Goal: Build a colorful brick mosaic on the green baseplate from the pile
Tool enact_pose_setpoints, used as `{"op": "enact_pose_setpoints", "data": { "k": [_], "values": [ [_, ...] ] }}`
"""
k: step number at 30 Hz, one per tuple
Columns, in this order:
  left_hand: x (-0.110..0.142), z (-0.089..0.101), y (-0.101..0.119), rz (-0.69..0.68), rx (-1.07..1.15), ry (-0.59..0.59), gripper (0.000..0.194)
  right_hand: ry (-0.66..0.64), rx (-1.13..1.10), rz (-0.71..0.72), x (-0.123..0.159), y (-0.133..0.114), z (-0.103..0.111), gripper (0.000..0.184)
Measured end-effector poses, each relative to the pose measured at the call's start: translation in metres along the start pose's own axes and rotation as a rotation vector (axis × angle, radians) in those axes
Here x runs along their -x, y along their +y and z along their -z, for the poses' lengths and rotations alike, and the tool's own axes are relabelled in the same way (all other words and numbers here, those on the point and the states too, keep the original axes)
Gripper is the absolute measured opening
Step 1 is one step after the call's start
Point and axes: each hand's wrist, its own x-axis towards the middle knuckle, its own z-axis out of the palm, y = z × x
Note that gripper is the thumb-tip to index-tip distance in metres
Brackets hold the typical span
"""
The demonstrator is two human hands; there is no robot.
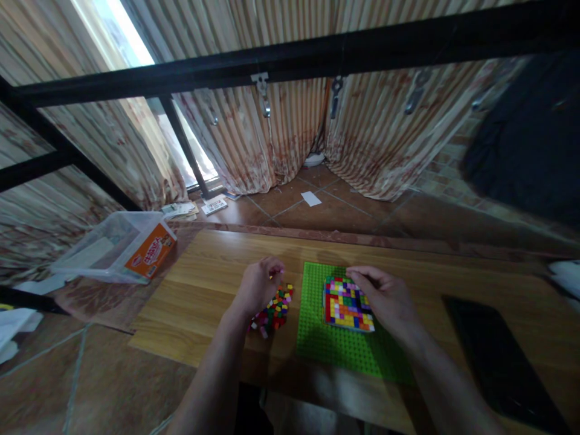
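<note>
A green studded baseplate lies on a wooden board. A flat block of many-coloured small bricks is built on the plate's upper right part. My right hand rests on that block's far right side, fingers curled and pinched at its top edge. A loose pile of small coloured bricks lies left of the plate. My left hand hovers over the pile with fingers closed, a small yellow piece showing at the fingertips.
A clear plastic box with an orange label sits at the left. A dark flat slab lies on the board's right side. Black metal bars cross overhead. Curtains, a tiled floor and scattered papers lie beyond.
</note>
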Motion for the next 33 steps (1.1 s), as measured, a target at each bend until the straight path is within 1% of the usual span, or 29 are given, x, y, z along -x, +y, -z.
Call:
{"op": "enact_pose_setpoints", "data": {
  "k": [4, 7, 10, 13, 17, 23, 27, 29, 31, 33],
  "values": [
    [0.0, -0.005, 0.01, 0.001, 0.136, 0.03, 0.008, 0.049, 0.043, 0.039, 0.001, -0.002, 0.002, 0.027],
    [0.002, -0.011, 0.021, -0.006, 0.247, 0.048, 0.011, 0.066, 0.051, 0.123, 0.004, -0.008, -0.001, 0.026],
    [0.006, -0.016, 0.034, -0.041, 0.316, 0.042, 0.02, 0.007, 0.04, 0.229, 0.008, -0.016, -0.008, 0.024],
    [0.01, -0.022, 0.046, -0.109, 0.382, 0.032, 0.029, -0.052, 0.05, 0.333, 0.011, -0.022, -0.016, 0.021],
    [0.012, -0.029, 0.056, -0.162, 0.437, 0.027, 0.035, -0.087, 0.107, 0.398, 0.012, -0.024, -0.022, 0.018],
    [0.012, -0.037, 0.064, -0.191, 0.508, 0.046, 0.037, -0.068, 0.112, 0.415, 0.013, -0.024, -0.02, 0.015],
    [0.012, -0.041, 0.066, -0.208, 0.518, 0.045, 0.039, -0.041, 0.075, 0.398, 0.012, -0.022, -0.013, 0.014],
    [0.011, -0.042, 0.065, -0.189, 0.499, 0.052, 0.036, 0.003, 0.044, 0.367, 0.01, -0.018, -0.007, 0.013],
    [0.01, -0.042, 0.063, -0.143, 0.476, 0.068, 0.031, 0.046, 0.014, 0.313, 0.006, -0.013, 0.002, 0.012],
    [0.009, -0.044, 0.059, -0.085, 0.464, 0.069, 0.028, 0.055, -0.014, 0.259, 0.004, -0.008, 0.01, 0.012]
  ]
}}
